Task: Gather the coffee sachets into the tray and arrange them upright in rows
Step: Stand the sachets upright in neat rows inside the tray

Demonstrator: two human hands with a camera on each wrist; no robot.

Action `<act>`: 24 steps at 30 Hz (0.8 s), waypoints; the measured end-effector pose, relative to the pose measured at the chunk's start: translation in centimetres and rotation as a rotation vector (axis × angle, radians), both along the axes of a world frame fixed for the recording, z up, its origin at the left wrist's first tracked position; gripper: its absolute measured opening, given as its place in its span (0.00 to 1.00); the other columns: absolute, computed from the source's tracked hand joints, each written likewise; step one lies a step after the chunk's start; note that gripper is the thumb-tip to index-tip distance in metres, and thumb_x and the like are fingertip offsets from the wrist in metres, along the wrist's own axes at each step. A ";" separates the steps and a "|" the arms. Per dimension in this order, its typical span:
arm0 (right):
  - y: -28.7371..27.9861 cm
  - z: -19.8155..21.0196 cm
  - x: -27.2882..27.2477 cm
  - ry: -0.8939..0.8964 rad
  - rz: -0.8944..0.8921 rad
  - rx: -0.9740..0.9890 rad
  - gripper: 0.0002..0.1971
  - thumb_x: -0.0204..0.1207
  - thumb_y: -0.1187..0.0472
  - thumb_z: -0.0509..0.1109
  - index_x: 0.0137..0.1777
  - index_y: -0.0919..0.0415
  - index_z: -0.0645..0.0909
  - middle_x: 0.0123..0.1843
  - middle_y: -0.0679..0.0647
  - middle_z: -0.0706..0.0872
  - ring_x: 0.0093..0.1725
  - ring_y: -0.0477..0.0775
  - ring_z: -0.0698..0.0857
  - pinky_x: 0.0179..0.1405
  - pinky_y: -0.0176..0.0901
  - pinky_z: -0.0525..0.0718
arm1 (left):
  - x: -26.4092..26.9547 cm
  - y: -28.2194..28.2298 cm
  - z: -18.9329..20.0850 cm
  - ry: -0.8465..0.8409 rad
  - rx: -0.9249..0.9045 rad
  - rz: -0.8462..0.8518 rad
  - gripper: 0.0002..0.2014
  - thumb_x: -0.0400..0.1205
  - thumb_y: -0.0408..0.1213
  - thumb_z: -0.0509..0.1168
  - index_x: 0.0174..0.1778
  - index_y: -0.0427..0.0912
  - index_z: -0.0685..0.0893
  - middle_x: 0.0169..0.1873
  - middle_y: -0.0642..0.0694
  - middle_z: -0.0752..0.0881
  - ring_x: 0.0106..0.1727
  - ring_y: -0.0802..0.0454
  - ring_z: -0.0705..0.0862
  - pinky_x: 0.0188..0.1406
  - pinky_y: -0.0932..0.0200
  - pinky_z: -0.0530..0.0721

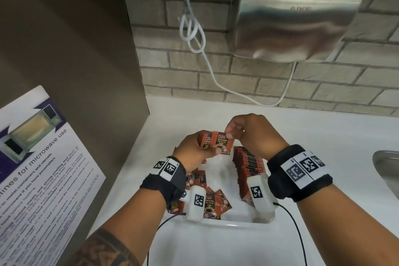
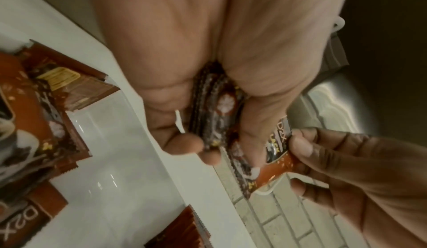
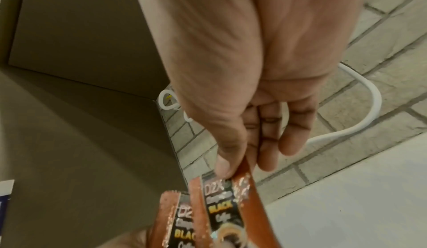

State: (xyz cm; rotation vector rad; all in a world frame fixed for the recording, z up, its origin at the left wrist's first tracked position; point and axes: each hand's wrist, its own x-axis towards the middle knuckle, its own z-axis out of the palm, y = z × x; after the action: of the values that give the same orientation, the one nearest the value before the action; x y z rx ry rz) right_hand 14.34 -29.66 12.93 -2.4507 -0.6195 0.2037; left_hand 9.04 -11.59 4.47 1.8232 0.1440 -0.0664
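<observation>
Coffee sachets, small red-brown foil packets printed "D2X" and "BLACK Coffee" over a picture of a cup, are spread over three places. A small stack of sachets point(image 1: 206, 141) is gripped in the left hand point(image 1: 191, 153), fingers and thumb curled round it above the far end of the white rectangular tray point(image 1: 237, 223). The front sachet point(image 1: 222, 143) of that stack faces the head camera, and the right hand point(image 1: 248, 130) pinches its top edge between thumb and fingers; the right wrist view shows the thumb pressed on the packet just above the "D2X" lettering.

Inside the tray, along its right side, a row of sachets point(image 1: 248, 170) stands upright on edge, packed face to face. On the tray's left side several loose sachets point(image 1: 212, 203) lie flat and overlapping, partly hidden by the left wrist.

The tray sits on a white counter point(image 1: 323, 127) against a grey brick wall point(image 1: 323, 84). A brushed-steel hand dryer point(image 1: 298, 21) marked "AIKE" hangs on the wall, its white cable point(image 1: 194, 34) looped and knotted beside it. To the left, a white and purple notice point(image 1: 43, 168) with a microwave photo reads in part "lines for microwave use". A steel sink rim point(image 1: 386, 170) shows at the right edge. Both wrists carry black bands with square black-and-white marker tags.
</observation>
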 end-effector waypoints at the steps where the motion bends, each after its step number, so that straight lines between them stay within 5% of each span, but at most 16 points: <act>1: 0.0 -0.3 0.4 -0.018 -0.020 -0.010 0.07 0.81 0.64 0.72 0.46 0.54 0.89 0.40 0.44 0.88 0.39 0.39 0.83 0.31 0.22 0.73 | 0.2 0.1 -0.3 0.018 0.037 0.063 0.13 0.79 0.40 0.76 0.60 0.49 0.86 0.46 0.48 0.91 0.45 0.50 0.89 0.40 0.56 0.89; 5: 0.1 -1.9 1.9 -0.024 -0.086 -0.088 0.10 0.78 0.64 0.71 0.39 0.49 0.88 0.38 0.38 0.84 0.40 0.40 0.81 0.33 0.25 0.68 | 0.7 0.2 -1.0 0.204 0.160 0.120 0.09 0.81 0.40 0.70 0.57 0.45 0.86 0.33 0.44 0.87 0.29 0.46 0.83 0.39 0.49 0.88; 10: 1.3 -4.6 3.9 0.047 -0.145 -0.309 0.13 0.72 0.61 0.71 0.29 0.44 0.86 0.42 0.42 0.87 0.48 0.50 0.86 0.51 0.46 0.86 | 0.9 -1.8 -0.9 0.475 0.310 -0.115 0.10 0.83 0.44 0.68 0.53 0.41 0.84 0.33 0.45 0.86 0.24 0.52 0.80 0.27 0.63 0.81; 15: 2.4 -6.1 4.8 0.106 -0.179 -0.463 0.10 0.71 0.60 0.67 0.44 0.53 0.91 0.51 0.51 0.87 0.56 0.57 0.84 0.57 0.52 0.87 | 2.5 -3.3 -2.0 0.607 0.230 -0.172 0.15 0.77 0.37 0.67 0.59 0.38 0.85 0.35 0.39 0.84 0.27 0.46 0.78 0.38 0.50 0.81; 20: 2.3 -7.0 5.0 0.158 -0.157 -0.474 0.13 0.72 0.63 0.69 0.34 0.45 0.90 0.50 0.49 0.87 0.57 0.58 0.82 0.60 0.54 0.86 | 4.0 -3.9 -2.5 0.680 0.258 -0.211 0.03 0.80 0.33 0.65 0.46 0.38 0.81 0.34 0.38 0.82 0.28 0.45 0.76 0.36 0.54 0.79; 24: 2.2 -7.9 5.3 0.162 -0.176 -0.443 0.17 0.73 0.66 0.68 0.28 0.45 0.87 0.45 0.46 0.86 0.56 0.57 0.82 0.60 0.55 0.86 | 4.9 -4.0 -3.4 0.705 0.264 -0.228 0.04 0.80 0.33 0.65 0.43 0.36 0.81 0.34 0.38 0.81 0.31 0.44 0.77 0.39 0.54 0.79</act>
State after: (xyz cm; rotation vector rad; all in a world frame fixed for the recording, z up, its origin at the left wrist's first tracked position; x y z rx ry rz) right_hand 19.69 -27.44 5.02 -2.8559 -0.3078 0.5088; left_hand 13.97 -15.63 1.07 2.0014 0.4548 -0.8892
